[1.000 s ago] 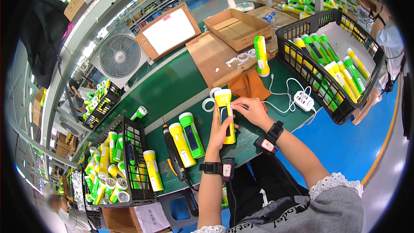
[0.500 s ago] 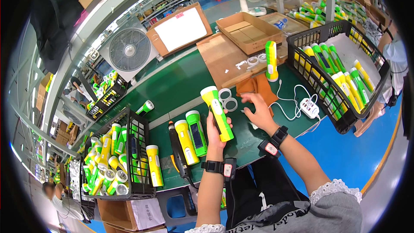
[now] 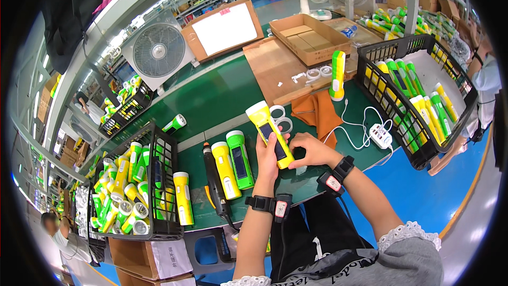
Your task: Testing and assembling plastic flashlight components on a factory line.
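Note:
My left hand (image 3: 267,160) is wrapped around a yellow flashlight (image 3: 269,133), whose white head tilts up to the left and whose dark solar panel faces me. Beside its tail end, my right hand (image 3: 315,151) has thumb and fingers curled together in a pinch; what is between the fingertips cannot be made out. Just beyond the flashlight lie white rings (image 3: 284,124). To the left, a yellow flashlight (image 3: 226,170) and a green flashlight (image 3: 240,160) lie side by side next to a black electric screwdriver (image 3: 214,175).
A black crate (image 3: 168,161) full of flashlights stands left, a single yellow flashlight (image 3: 183,198) beside it. Another black crate (image 3: 394,107) holds flashlights at right. An orange cloth (image 3: 317,112), an upright flashlight (image 3: 337,77) and a white power strip (image 3: 380,135) with cables occupy the right side.
The flashlight in my left hand has been turned so its solar panel shows. My right hand has come left and down to the tail end, its fingers curling together.

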Demonstrator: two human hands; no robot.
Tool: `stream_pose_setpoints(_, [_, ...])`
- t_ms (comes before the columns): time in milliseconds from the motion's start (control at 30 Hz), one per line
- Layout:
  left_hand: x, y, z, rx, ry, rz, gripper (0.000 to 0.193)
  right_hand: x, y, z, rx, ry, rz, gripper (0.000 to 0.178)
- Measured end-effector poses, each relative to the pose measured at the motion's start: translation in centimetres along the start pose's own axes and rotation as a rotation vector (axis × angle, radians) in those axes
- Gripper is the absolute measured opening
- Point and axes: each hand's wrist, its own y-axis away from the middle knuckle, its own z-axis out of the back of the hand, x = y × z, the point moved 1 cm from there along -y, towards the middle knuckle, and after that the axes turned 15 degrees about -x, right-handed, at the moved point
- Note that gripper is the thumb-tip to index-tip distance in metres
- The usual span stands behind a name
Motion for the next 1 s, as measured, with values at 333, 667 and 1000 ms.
stream_pose_setpoints(333, [0.8, -0.6, 0.8, 0.021, 0.154, 0.277, 0.049, 0.6, -0.3, 0.5, -0.023, -0.102, 0.034, 0.031])
stream_pose_setpoints(667, [0.6, -0.3, 0.1, 0.137, 0.229, 0.305, 0.046, 0.7, -0.3, 0.5, -0.137, -0.281, -0.044, 0.053])
stream_pose_setpoints(1000, [-0.3, -0.2, 0.4, 0.088, 0.199, 0.148, 0.067, 0.0, 0.1, 0.0, -0.062, -0.55, -0.327, 0.049])
